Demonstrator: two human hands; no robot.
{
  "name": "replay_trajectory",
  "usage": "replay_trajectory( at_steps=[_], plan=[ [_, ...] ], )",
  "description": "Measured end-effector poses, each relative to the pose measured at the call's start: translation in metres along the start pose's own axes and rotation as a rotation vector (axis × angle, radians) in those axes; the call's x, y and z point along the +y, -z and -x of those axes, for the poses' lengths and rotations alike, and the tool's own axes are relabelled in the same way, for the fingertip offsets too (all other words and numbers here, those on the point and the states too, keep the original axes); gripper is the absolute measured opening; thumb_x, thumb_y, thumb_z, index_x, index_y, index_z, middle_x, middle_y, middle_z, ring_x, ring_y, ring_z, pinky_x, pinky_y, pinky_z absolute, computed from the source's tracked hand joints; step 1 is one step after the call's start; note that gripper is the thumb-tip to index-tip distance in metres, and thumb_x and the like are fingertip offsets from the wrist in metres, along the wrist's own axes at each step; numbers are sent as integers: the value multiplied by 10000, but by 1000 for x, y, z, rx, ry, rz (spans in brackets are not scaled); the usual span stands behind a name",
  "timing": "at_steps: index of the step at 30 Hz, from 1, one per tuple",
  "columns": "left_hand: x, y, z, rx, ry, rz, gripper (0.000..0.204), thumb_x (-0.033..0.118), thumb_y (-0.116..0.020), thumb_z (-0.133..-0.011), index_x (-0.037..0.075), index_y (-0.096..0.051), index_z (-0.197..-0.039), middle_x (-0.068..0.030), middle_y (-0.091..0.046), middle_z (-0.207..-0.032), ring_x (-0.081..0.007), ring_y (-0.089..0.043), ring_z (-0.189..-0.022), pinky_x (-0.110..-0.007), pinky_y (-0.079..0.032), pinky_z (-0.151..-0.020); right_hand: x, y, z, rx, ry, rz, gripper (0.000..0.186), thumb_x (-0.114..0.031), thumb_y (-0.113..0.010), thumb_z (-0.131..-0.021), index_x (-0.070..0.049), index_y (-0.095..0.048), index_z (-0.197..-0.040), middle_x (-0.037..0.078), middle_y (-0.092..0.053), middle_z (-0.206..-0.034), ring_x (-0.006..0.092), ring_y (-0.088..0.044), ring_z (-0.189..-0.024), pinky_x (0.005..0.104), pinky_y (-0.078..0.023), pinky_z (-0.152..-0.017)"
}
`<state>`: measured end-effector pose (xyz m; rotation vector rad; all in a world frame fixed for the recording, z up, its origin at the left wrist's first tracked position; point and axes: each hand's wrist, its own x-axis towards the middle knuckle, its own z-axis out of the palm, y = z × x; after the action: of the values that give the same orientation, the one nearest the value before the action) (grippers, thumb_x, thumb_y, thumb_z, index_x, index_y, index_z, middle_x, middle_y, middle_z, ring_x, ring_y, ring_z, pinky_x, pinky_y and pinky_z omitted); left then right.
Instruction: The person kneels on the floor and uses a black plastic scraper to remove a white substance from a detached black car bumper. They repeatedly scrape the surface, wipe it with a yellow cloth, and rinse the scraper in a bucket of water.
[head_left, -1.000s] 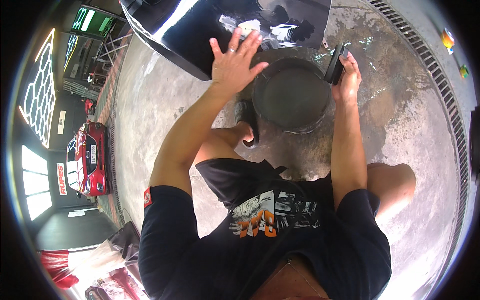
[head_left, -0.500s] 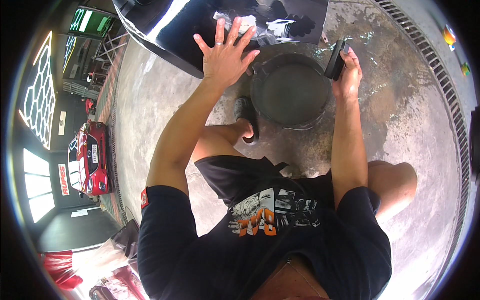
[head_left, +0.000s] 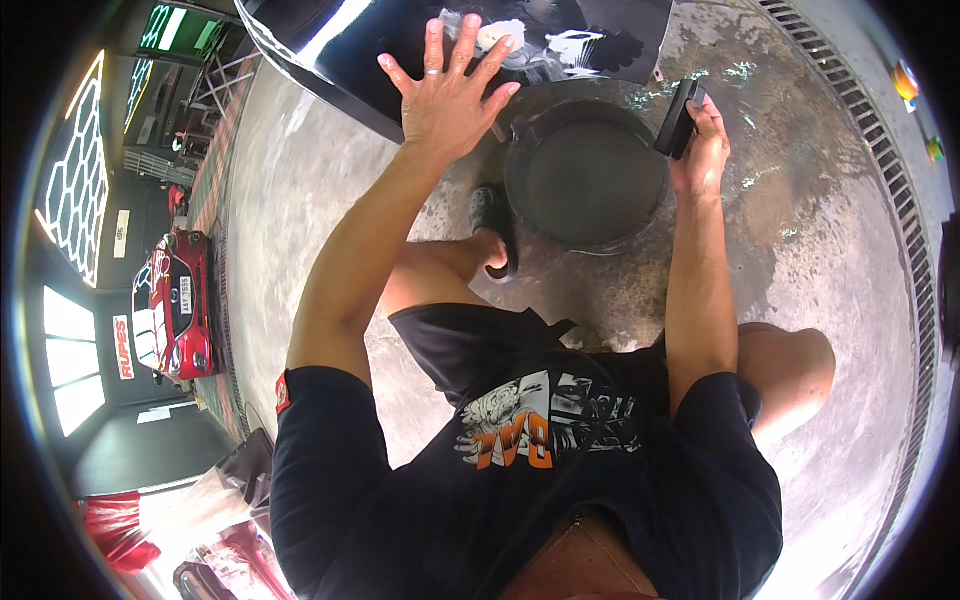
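My left hand [head_left: 446, 100], with a ring on one finger, lies spread against a glossy black vehicle panel [head_left: 370, 70] marked by pale streaks and reflections. In my right hand [head_left: 700, 145] I grip a dark rectangular block [head_left: 680, 115], held just right of the panel's lower corner. Below the panel, between my hands, a round black tub [head_left: 590, 185] holds murky grey liquid, though its depth is unclear.
Wet concrete floor [head_left: 780, 250] surrounds me, bordered by a drain grate [head_left: 880, 150] at right, with small colourful objects [head_left: 905, 85] beyond it. My foot in a dark clog [head_left: 490, 220] is left of the tub. A red car [head_left: 190, 330] stands far left.
My left hand has slid leftward and up across the panel, fingers still spread. My right hand, still holding the block, has risen slightly.
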<state>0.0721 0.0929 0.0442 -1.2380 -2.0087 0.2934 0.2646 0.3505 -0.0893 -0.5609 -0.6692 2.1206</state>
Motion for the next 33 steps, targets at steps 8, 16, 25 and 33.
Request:
replay_trajectory(
  at_steps=[8,16,25,33],
  plan=[
    [7,3,1,-57,-6,-49,621,680,-515,-1051,509,-419,-1640,-41,-252,-1802,-433,-142,-1652,-921,49,-1078,-1,1,-1,-6,24,-57,334,-9,-639,-1006,60,-629,-1333,146,-755,-1145,208,-760,-992,341,-652,-888],
    [-19,8,-5,21,-1,-158,610,700,-514,-1043,526,-439,-1624,-44,-239,-1807,-419,-52,-1672,-876,149,-1105,0,4,-4,-8,22,-111,348,2,-641,-1001,73,-622,-1341,150,-752,-1163,215,-752,-1026,350,-637,-929],
    [-26,15,-6,9,20,-136,665,711,-507,-1041,469,-415,-1654,-19,-305,-1784,-405,-115,-1667,-942,29,-1058,-1,7,-5,-13,28,-122,337,10,-635,-998,74,-631,-1329,151,-753,-1163,220,-751,-1030,357,-635,-939],
    [28,-2,-9,-163,-31,-123,824,739,-451,-1041,236,-402,-1692,25,-304,-1786,-276,-156,-1675,-891,6,-1124,-3,14,-8,3,40,-84,372,-21,-665,-998,59,-620,-1358,137,-751,-1161,215,-751,-1010,355,-642,-902]
  ],
)
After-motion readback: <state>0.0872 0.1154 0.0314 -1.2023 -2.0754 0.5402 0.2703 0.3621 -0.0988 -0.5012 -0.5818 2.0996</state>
